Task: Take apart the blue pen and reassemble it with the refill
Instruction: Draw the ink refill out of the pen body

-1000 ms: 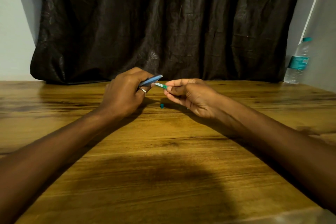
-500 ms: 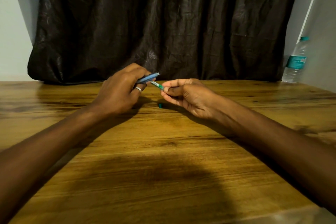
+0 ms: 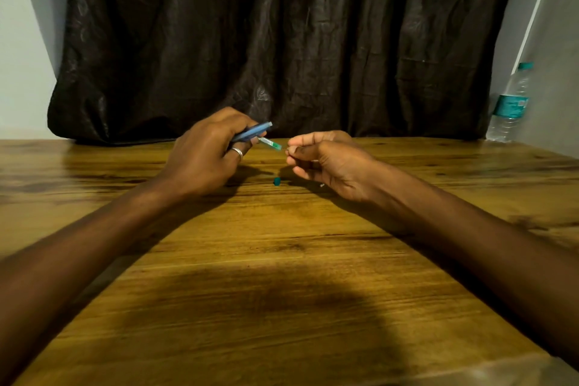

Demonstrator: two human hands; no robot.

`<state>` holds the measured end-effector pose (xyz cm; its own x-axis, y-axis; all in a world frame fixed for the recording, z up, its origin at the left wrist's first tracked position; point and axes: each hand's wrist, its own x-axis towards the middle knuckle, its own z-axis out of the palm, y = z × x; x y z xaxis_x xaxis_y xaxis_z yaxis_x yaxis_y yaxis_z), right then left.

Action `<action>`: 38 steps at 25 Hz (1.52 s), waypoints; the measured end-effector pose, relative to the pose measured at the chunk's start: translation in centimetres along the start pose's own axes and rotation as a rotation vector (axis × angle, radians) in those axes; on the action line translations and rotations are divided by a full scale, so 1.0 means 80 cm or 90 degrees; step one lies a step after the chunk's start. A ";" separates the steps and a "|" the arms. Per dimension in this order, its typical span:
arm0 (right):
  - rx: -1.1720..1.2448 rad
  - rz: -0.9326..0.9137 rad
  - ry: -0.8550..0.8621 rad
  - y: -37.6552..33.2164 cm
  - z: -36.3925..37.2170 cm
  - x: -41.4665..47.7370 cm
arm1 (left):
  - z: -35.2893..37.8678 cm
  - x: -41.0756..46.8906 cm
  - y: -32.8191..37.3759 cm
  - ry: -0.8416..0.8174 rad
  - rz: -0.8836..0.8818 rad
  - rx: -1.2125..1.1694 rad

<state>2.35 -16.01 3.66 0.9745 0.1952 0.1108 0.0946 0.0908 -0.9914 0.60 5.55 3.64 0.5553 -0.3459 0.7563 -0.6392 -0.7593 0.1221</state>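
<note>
My left hand [image 3: 203, 160], with a ring on one finger, holds the blue pen barrel [image 3: 254, 131] pointing up and to the right. Just under the barrel the thin refill [image 3: 270, 143], clear with a green end, slants down toward my right hand [image 3: 329, 166]. The right thumb and forefinger are pinched at the refill's thin tip; the contact is tiny and hard to make out. A small blue pen piece [image 3: 276, 181] lies on the wooden table [image 3: 282, 260] between the hands. A tiny metallic bit [image 3: 321, 185] lies under my right hand.
A dark curtain [image 3: 297, 41] hangs behind the table's far edge. A plastic water bottle [image 3: 510, 103] with a teal label stands at the far right by the wall.
My right hand has drawn slightly to the right, so more of the refill's green end shows. My left hand with the barrel has stayed almost still.
</note>
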 end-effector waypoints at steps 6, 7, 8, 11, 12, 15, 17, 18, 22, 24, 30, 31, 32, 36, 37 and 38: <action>-0.073 -0.032 0.041 -0.005 -0.012 0.002 | 0.000 -0.002 0.000 0.003 -0.012 -0.018; -0.082 -0.037 0.047 -0.006 -0.015 0.004 | 0.000 -0.002 0.000 0.008 -0.016 -0.018; -0.091 -0.041 0.055 -0.007 -0.018 0.006 | 0.001 -0.003 0.000 0.013 -0.020 -0.019; -0.130 -0.060 0.092 -0.011 -0.031 0.011 | 0.003 -0.003 0.000 0.030 -0.049 -0.029; -0.143 -0.067 0.105 -0.013 -0.036 0.013 | 0.003 -0.003 -0.001 0.037 -0.064 -0.031; -0.167 -0.092 0.132 -0.016 -0.047 0.016 | 0.005 -0.004 -0.003 0.027 -0.094 -0.032; -0.188 -0.124 0.131 -0.019 -0.050 0.016 | 0.008 -0.005 -0.003 -0.037 -0.105 -0.042; -0.194 -0.141 0.115 -0.021 -0.051 0.014 | 0.009 -0.006 -0.002 -0.078 -0.105 -0.041; -0.214 -0.177 -0.007 -0.028 -0.048 0.006 | 0.016 -0.012 0.004 -0.192 -0.105 -0.026; -0.241 -0.172 -0.045 -0.028 -0.044 0.003 | 0.017 -0.013 0.005 -0.204 -0.112 -0.027; -0.280 -0.158 -0.076 -0.025 -0.038 0.001 | 0.016 -0.012 0.009 -0.234 -0.134 -0.026; -0.279 -0.158 -0.076 -0.025 -0.039 0.001 | 0.015 -0.013 0.011 -0.238 -0.132 -0.025; -0.278 -0.159 -0.075 -0.025 -0.039 0.001 | 0.014 -0.013 0.012 -0.240 -0.129 -0.021; -0.277 -0.164 -0.073 -0.024 -0.039 0.002 | 0.012 -0.010 0.013 -0.253 -0.133 0.019; -0.275 -0.164 -0.073 -0.024 -0.039 0.001 | 0.012 -0.010 0.013 -0.260 -0.136 0.037; -0.275 -0.165 -0.071 -0.025 -0.039 0.001 | 0.011 -0.009 0.012 -0.268 -0.143 0.050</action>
<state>2.86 -19.20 5.41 0.8821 0.3253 0.3407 0.4292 -0.2569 -0.8659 0.09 4.55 2.65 0.8526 -0.3495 0.3885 -0.4458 -0.8744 0.1917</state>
